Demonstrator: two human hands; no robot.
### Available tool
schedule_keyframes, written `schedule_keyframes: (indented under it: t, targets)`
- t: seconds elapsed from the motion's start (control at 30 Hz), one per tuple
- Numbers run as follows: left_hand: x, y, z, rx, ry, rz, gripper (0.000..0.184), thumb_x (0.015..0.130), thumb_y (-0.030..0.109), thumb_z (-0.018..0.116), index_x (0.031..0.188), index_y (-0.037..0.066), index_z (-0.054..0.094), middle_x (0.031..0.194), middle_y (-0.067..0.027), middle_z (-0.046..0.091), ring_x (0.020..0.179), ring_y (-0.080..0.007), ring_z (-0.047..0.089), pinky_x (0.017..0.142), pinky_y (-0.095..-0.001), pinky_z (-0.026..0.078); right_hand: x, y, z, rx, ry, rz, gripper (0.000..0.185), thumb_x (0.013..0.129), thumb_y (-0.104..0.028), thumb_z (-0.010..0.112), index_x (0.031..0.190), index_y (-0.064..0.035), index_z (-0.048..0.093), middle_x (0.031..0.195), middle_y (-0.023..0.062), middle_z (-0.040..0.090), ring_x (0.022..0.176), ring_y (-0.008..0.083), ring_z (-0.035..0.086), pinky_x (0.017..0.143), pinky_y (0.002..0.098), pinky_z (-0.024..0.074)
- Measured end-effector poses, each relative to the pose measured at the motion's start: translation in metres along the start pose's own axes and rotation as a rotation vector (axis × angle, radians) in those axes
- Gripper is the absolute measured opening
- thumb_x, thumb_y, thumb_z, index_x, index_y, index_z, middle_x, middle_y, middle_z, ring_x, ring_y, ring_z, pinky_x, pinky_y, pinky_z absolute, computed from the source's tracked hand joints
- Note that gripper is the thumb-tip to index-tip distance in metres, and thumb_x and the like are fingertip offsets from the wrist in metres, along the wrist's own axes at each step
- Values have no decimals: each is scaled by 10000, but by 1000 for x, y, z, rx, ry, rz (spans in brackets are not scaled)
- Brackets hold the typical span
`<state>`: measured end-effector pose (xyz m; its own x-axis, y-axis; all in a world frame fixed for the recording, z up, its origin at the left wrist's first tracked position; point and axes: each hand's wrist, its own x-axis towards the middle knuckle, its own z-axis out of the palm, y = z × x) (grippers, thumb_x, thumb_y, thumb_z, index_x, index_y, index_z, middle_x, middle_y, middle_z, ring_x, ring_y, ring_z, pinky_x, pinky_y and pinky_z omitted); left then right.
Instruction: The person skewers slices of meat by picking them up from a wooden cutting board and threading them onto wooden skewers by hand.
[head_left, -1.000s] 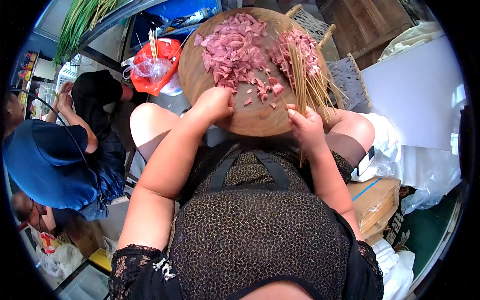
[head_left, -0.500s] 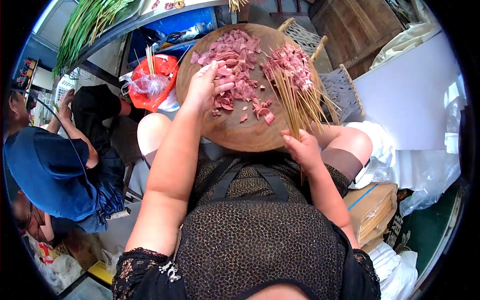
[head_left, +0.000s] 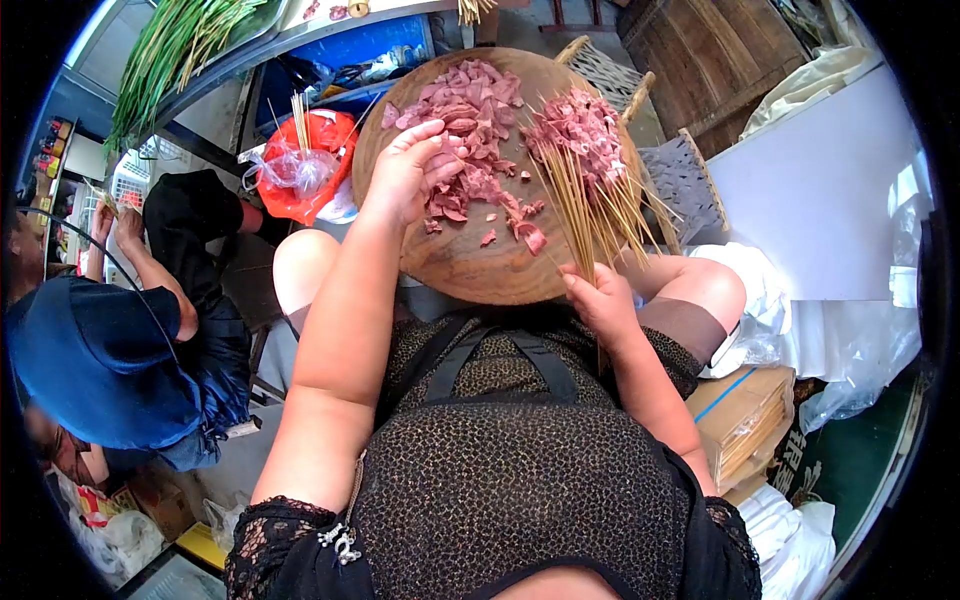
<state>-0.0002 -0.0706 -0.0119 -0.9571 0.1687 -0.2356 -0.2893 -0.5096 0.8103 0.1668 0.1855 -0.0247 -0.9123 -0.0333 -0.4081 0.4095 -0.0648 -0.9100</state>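
Note:
A round wooden board (head_left: 470,275) bears a loose pile of pink sliced meat (head_left: 480,100) and, on its right, a heap of skewered meat (head_left: 582,130) whose sticks point toward me. My left hand (head_left: 408,172) is over the left side of the meat pile, its fingers curled round something I cannot make out. At the board's front right edge, my right hand (head_left: 600,300) is closed on a bundle of bamboo skewers (head_left: 568,205). One skewer of that hand slants toward a small meat piece (head_left: 530,237) near the front of the board.
Left of the board is a red plastic bag (head_left: 325,135) with upright sticks. A seated person in dark blue (head_left: 105,350) is at the far left. Green stalks (head_left: 175,60) lie on a table at the upper left. Cardboard (head_left: 745,420) and a white panel (head_left: 815,190) stand at the right.
My left hand has gone from the board's front edge up to the meat pile. The view has shifted, so the board sits lower. My right hand keeps its hold on the skewers.

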Motion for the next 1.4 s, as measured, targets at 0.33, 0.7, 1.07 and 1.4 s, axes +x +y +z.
schedule_keyframes:
  t: [0.33,0.7,1.07,1.4]
  targets:
    - [-7,5,5,71,-25,-33,262,848,62,520,1104,25,482,959,-142,614,861,-219,609,766,-341,511,0,0,4,57,-11,-28,148,835,-122,582,953,-34,603,654,-70,491,518,16,398,468,168,315]
    - [-5,-11,9,-150,-149,-161,390,902,225,490,1217,30,368,1134,-161,534,960,-254,573,825,-374,480,4,-8,9,85,8,-26,153,840,-119,575,960,-26,594,648,-69,483,511,14,387,460,170,308]
    - [-8,1,11,-91,-140,-145,275,915,207,445,1122,40,514,1034,-119,612,951,-216,598,814,-362,487,8,-5,-5,-6,2,-51,152,835,-119,579,954,-26,605,643,-80,474,516,14,388,465,170,303]
    - [-14,6,19,-6,-168,-133,257,916,196,438,1103,43,525,986,-120,621,920,-216,604,810,-363,491,7,-14,-11,-84,-1,-91,164,833,-120,580,958,-16,609,680,-79,498,568,9,397,514,163,325]
